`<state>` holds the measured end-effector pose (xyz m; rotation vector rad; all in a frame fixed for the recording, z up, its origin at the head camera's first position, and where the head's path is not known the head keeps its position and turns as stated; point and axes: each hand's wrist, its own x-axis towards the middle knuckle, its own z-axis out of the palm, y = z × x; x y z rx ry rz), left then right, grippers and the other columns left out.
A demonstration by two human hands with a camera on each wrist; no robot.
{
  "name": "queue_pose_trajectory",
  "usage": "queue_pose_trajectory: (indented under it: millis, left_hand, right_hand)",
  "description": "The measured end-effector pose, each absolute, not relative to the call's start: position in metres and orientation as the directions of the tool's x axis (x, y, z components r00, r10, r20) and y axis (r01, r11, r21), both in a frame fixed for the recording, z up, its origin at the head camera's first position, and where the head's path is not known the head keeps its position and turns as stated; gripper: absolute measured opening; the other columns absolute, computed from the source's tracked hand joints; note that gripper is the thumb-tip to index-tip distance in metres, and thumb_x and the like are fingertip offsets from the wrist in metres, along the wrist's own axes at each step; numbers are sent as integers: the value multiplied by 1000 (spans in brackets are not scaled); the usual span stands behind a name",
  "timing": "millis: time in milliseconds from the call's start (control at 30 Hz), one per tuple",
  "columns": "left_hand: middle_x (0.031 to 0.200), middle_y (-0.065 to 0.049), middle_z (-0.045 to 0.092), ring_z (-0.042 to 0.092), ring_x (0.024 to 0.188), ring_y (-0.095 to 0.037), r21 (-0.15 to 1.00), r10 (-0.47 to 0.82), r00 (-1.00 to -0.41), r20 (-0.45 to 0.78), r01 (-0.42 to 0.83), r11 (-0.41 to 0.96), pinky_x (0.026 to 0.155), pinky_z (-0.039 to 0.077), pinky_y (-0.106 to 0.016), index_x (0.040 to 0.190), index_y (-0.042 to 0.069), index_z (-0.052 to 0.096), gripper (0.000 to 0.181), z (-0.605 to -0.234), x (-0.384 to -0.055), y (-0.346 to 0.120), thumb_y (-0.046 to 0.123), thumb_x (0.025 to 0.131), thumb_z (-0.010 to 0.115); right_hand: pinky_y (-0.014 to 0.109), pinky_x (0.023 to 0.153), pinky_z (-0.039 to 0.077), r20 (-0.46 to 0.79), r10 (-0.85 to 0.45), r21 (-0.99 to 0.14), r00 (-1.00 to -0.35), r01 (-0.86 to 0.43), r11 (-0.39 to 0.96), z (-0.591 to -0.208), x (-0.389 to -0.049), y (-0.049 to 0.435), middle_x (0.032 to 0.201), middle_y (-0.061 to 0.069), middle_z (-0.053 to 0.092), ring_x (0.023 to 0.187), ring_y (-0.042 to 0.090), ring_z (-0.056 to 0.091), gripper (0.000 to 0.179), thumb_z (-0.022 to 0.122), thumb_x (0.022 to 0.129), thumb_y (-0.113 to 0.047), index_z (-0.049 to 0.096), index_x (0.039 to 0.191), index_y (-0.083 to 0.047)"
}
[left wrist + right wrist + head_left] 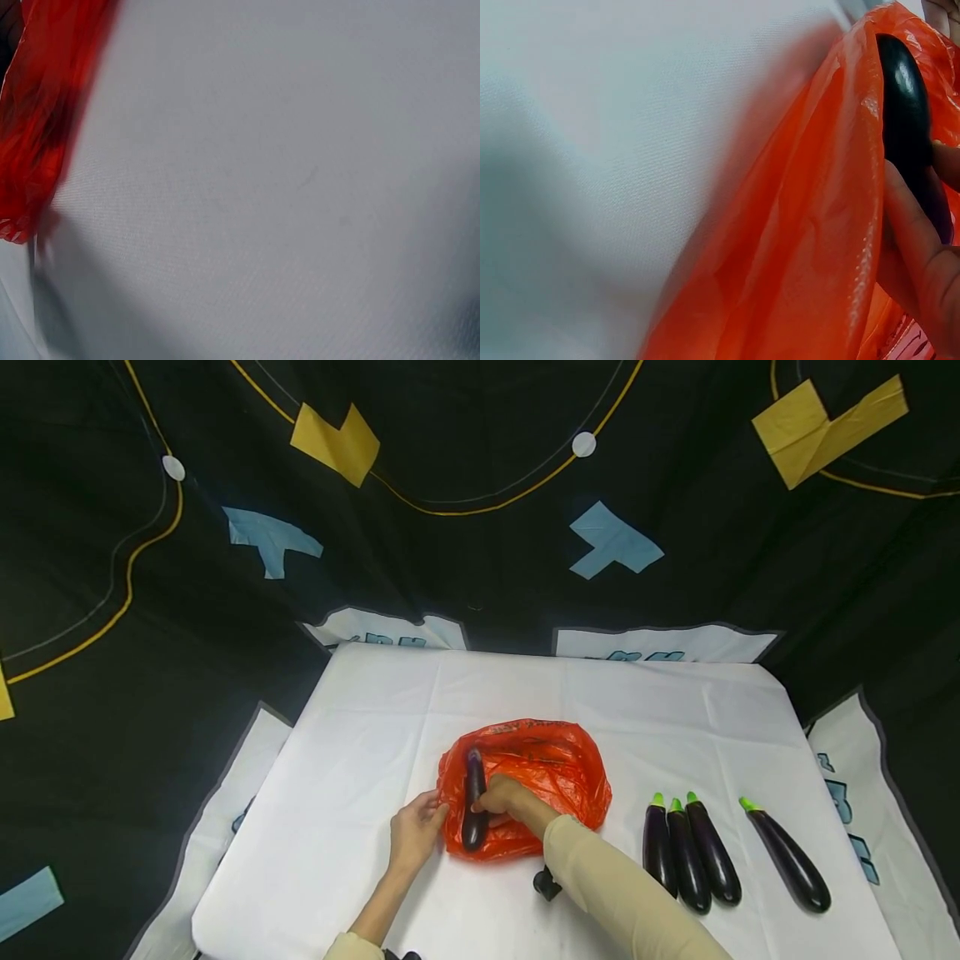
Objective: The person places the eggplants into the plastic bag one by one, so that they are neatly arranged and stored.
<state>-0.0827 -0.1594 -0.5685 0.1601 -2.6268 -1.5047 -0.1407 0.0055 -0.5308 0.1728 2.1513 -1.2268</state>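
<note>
A red plastic bag [555, 768] lies spread open on the white table. Inside its left part is a dark purple eggplant [473, 793], which my right hand [504, 800] grips around the middle. The right wrist view shows the fingers [915, 232] and thumb on either side of the eggplant [906, 105], behind the bag's edge [817, 225]. At the bag's left rim, my left hand [417, 828] pinches the plastic between thumb and fingers. Only the bag's side [45, 112] and tablecloth appear in the left wrist view, with barely any of a hand.
Right of the bag, several eggplants with green stems lie on the table: a close group [678, 852] and a separate eggplant [787, 856] farther right. A white cloth [360, 710] covers the table. Behind it hangs a dark curtain [465, 568] with yellow and blue shapes.
</note>
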Motion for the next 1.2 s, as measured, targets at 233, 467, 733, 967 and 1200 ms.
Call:
queue_pose_trajectory:
  millis: [233, 467, 733, 967, 1200]
  left_hand:
    - [91, -9, 70, 68, 79, -19, 864, -156, -987, 48, -38, 502, 67, 56, -23, 109, 2, 68, 25, -568, -83, -159, 8, 86, 70]
    - [92, -9, 70, 68, 81, -19, 864, -151, -988, 41, -41, 502, 67, 56, -22, 111, 2, 68, 26, -570, -83, -160, 8, 86, 70]
    - [91, -9, 70, 68, 79, -18, 860, -148, -988, 43, -38, 509, 66, 55, -22, 111, 2, 68, 26, -569, -82, -159, 8, 86, 70]
    - [91, -10, 70, 68, 79, -19, 864, -153, -987, 49, -35, 503, 66, 55, -22, 110, 1, 68, 26, -571, -82, -160, 7, 85, 70]
    - [92, -9, 70, 68, 80, -18, 862, -150, -988, 45, -38, 506, 67, 55, -23, 110, 2, 68, 25, -571, -82, -160, 8, 86, 70]
  right_hand:
    - [36, 68, 58, -592, -191, -718, -783, 405, 566, -530, -142, 6, 75, 12, 59, 67, 24, 67, 18, 72, 81, -3, 56, 85, 3]
    - [38, 69, 58, -592, -194, -719, -782, 404, 566, -532, -141, 6, 74, 12, 60, 68, 24, 67, 18, 72, 82, -3, 56, 85, 4]
    - [38, 70, 58, -597, -180, -721, -782, 425, 547, -533, -140, 5, 75, 13, 59, 69, 25, 66, 19, 72, 82, -2, 54, 88, 4]
    - [38, 70, 58, -602, -180, -719, -778, 431, 545, -531, -139, 5, 75, 13, 60, 70, 25, 67, 19, 72, 82, -3, 54, 87, 4]
    - [37, 67, 58, -576, -198, -743, -793, 407, 531, -530, -137, 7, 75, 15, 61, 72, 28, 68, 17, 72, 81, -1, 56, 83, 5]
